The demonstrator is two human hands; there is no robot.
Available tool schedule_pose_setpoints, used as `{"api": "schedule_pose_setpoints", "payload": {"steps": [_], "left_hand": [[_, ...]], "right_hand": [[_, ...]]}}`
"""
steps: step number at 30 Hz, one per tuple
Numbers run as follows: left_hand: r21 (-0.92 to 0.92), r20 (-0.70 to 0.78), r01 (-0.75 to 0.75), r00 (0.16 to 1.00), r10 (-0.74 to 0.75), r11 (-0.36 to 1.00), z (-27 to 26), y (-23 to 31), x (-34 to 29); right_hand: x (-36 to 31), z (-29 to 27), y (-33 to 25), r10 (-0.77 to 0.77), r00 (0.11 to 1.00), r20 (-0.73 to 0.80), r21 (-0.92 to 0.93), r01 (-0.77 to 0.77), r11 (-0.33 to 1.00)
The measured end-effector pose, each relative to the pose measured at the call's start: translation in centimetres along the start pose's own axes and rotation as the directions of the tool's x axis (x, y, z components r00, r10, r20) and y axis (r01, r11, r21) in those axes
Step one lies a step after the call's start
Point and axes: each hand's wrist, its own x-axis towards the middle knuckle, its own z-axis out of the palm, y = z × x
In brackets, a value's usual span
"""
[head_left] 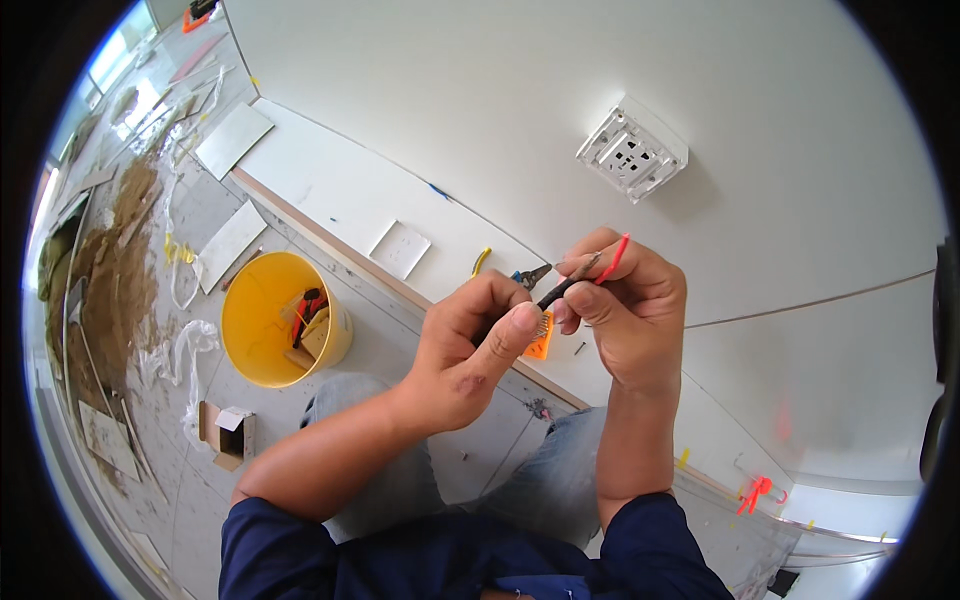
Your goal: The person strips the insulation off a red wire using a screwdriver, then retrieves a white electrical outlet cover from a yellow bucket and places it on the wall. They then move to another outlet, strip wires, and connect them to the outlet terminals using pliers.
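I have the left hand (470,335) closed on the black cable (556,292), fingers curled; the right hand (628,305) pinches it beside the red wire (613,262), above the white ledge (320,185). Any lettering on the socket (632,152) is too small for me to read.

The bucket (250,310) sat on the floor (205,500), left of the left hand (465,335). A box (231,436) sat near it. A tray (400,249) lay on the ledge (335,200). The socket (632,155) was on the wall (450,110), past the right hand (635,315).
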Motion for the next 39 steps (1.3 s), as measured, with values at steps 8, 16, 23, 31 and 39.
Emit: {"api": "schedule_pose_setpoints", "payload": {"steps": [8, 16, 23, 31, 39], "left_hand": [[-0.197, 0.099, 0.15, 0.986, -0.133, 0.969, 0.0, 1.0, -0.3], [0.052, 0.09, 0.027, 0.995, -0.031, 0.998, -0.4, 0.4, -0.1], [-0.068, 0.284, 0.238, 0.936, -0.21, 0.969, -0.3, 1.8, 0.4], [0.032, 0.162, -0.044, 0.986, 0.038, 0.999, -0.9, 0.9, -0.4], [0.211, 0.039, -0.172, 0.985, 0.168, 0.962, -0.4, -0.4, 0.5]], "right_hand": [[0.3, 0.1, 0.4, 0.055, 0.995, 0.082, 0.175, -0.069, 0.982], [0.1, 0.0, 0.3, -0.032, 0.999, -0.02, 0.061, 0.033, 0.998], [0.2, -0.3, 0.5, 0.025, 0.987, 0.158, 0.176, -0.053, 0.983], [0.3, -1.0, 0.2, 0.067, 0.987, 0.145, 0.054, -0.076, 0.996], [0.5, -0.9, 0.3, 0.013, 1.0, -0.004, -0.074, -0.014, 0.997]]}}
